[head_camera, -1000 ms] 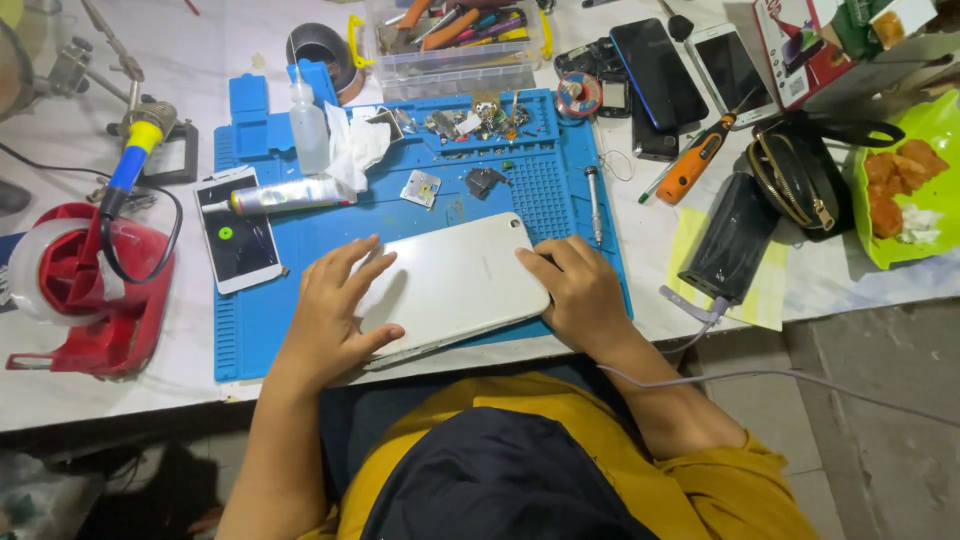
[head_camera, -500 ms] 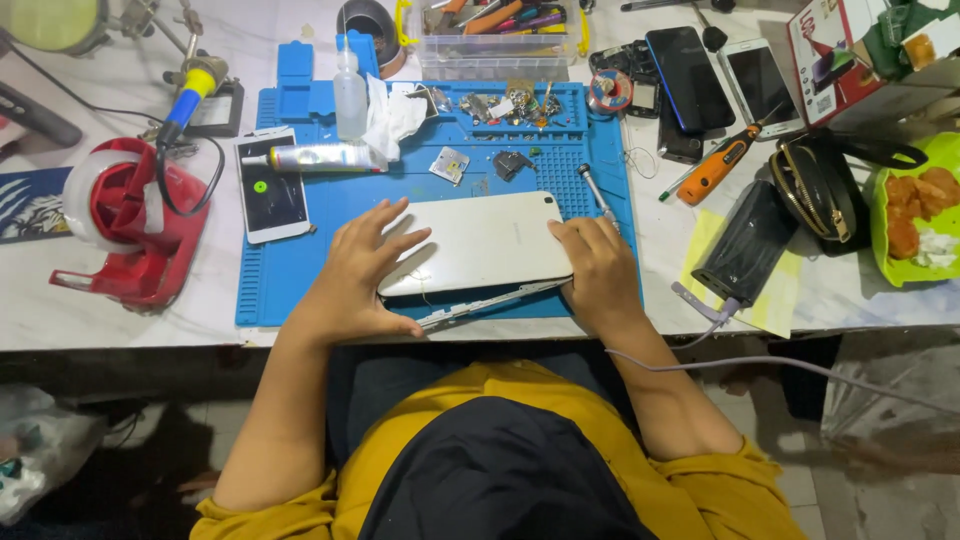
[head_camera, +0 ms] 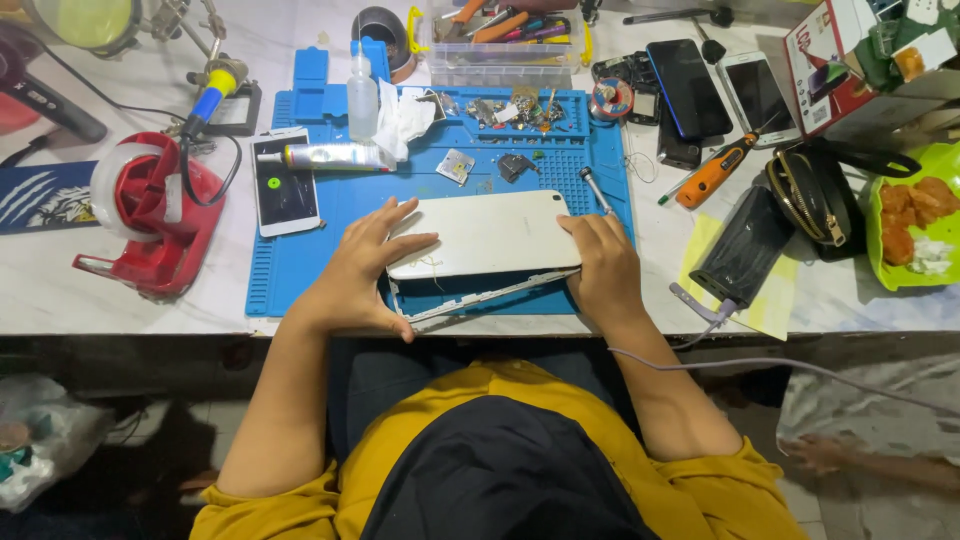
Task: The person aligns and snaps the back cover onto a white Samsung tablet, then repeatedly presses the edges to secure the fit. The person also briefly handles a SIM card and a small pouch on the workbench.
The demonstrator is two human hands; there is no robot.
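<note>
A blue work mat (head_camera: 300, 270) covered the middle of the white table (head_camera: 60, 290). At nine o'clock stood a red tape dispenser (head_camera: 150, 225), and just right of it a small white phone (head_camera: 284, 193) lay face up. Toward eleven o'clock a glue tube (head_camera: 330, 156) lay flat beside a clear squeeze bottle (head_camera: 362, 95). At twelve o'clock sat a clear box of tools (head_camera: 505, 35). At one o'clock two phones (head_camera: 690, 88) lay side by side. An orange screwdriver (head_camera: 712, 175) rested at two o'clock, a green plate of food (head_camera: 915, 235) at three.
</note>
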